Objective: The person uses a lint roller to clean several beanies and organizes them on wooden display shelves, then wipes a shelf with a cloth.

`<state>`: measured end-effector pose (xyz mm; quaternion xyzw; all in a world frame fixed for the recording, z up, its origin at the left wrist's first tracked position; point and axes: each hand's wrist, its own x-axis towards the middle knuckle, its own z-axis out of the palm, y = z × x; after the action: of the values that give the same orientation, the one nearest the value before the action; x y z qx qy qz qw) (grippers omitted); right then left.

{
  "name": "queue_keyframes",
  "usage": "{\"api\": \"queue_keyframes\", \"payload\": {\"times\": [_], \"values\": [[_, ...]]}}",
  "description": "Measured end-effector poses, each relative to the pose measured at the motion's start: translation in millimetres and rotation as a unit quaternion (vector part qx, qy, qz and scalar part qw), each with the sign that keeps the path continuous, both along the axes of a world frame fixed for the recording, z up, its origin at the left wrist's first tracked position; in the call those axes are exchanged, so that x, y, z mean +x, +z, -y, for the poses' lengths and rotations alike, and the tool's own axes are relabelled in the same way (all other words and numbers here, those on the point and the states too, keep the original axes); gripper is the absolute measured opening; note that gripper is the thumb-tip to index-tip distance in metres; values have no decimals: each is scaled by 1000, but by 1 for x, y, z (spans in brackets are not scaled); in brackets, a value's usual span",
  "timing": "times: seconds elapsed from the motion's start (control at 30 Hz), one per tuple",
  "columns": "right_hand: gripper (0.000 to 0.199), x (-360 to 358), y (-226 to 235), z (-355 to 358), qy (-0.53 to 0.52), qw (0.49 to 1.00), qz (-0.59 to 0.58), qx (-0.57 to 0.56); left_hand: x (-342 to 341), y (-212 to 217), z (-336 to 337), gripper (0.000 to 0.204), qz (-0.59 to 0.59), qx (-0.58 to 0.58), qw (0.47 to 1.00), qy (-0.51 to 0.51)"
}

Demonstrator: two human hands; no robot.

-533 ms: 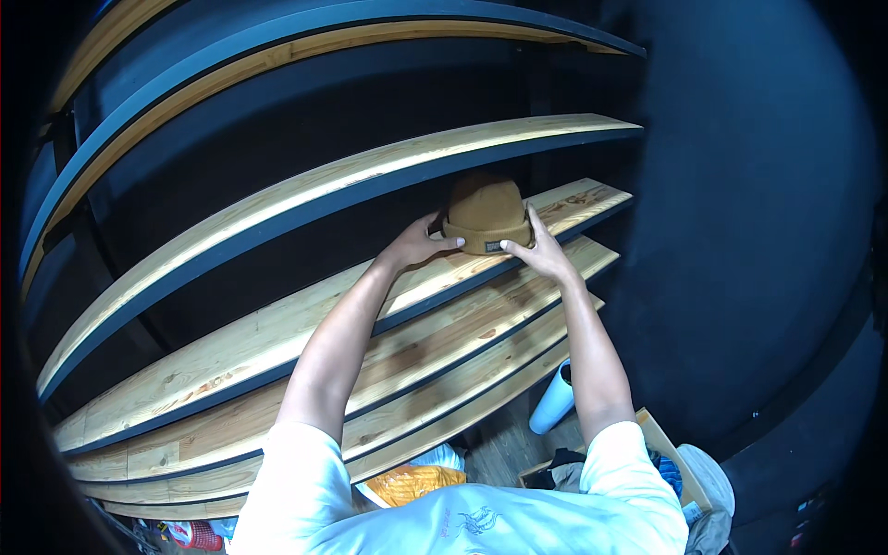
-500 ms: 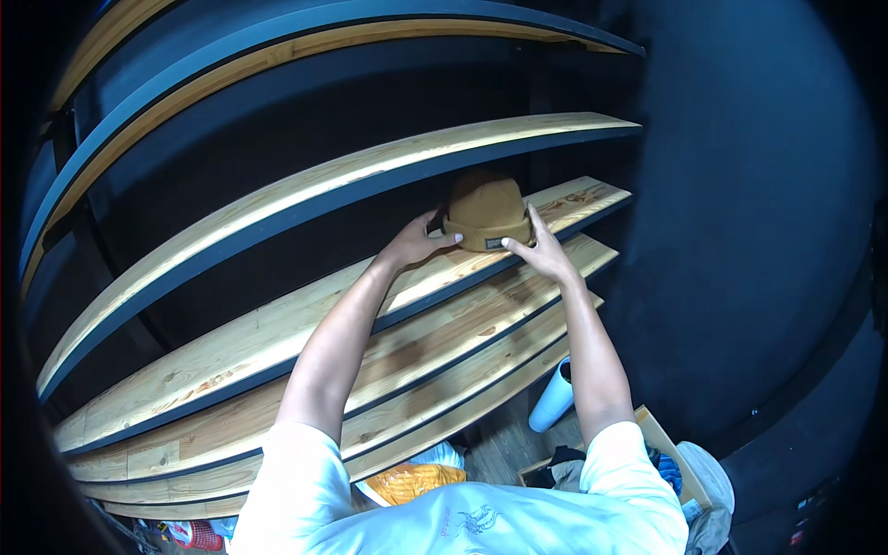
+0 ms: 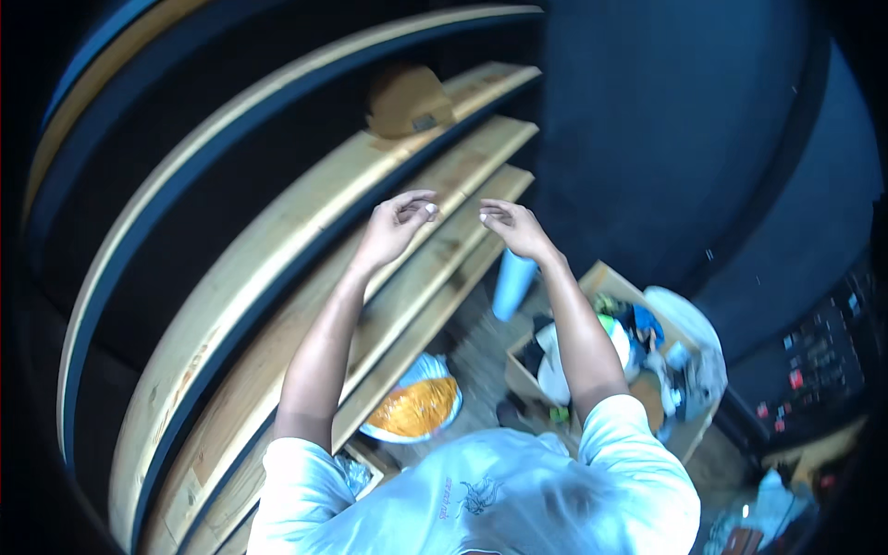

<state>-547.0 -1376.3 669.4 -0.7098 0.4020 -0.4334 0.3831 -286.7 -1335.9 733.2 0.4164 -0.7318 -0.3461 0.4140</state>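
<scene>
A brown knit beanie (image 3: 407,100) with a folded cuff and a small dark patch stands upright on a wooden shelf (image 3: 277,217), close to its right end. My left hand (image 3: 398,222) is in the air in front of the lower shelves, fingers loosely curled and apart, with nothing in it. To its right, my right hand (image 3: 514,227) hovers near the shelf ends, also bare, its fingers slightly bent. Both hands are nearer to me than the beanie and do not touch it.
Stacked wooden shelves with dark edges fill the left. A pale blue cylinder (image 3: 514,285) stands on the floor. Right of it, a cardboard box (image 3: 592,280) holds mixed items and clothes. An orange plastic-wrapped bundle (image 3: 416,407) lies below the shelves. A dark wall (image 3: 647,139) rises at right.
Both hands have let go of the beanie and drawn back toward me. The beanie stays on the shelf. My view has turned to the right and down, showing more of the box.
</scene>
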Motion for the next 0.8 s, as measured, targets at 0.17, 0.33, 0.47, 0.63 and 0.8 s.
{"api": "queue_keyframes", "payload": {"times": [0.17,0.33,0.47,0.63,0.8], "values": [[42,-79,-81,-91,-69,994,-27,79,-40,-91,-29,43,-4,149,988,-50],[41,-155,-144,-202,-161,975,-42,148,-89,-190,-86,37,-31,212,970,-118],[36,-210,-206,-276,-226,955,-61,183,-135,-249,-133,38,33,259,958,-122],[32,-231,-238,-345,-288,919,-111,246,-190,-326,-181,39,48,238,959,-147],[40,-245,-269,-372,-342,887,-152,271,-250,-370,-225,46,100,316,933,-140]]}}
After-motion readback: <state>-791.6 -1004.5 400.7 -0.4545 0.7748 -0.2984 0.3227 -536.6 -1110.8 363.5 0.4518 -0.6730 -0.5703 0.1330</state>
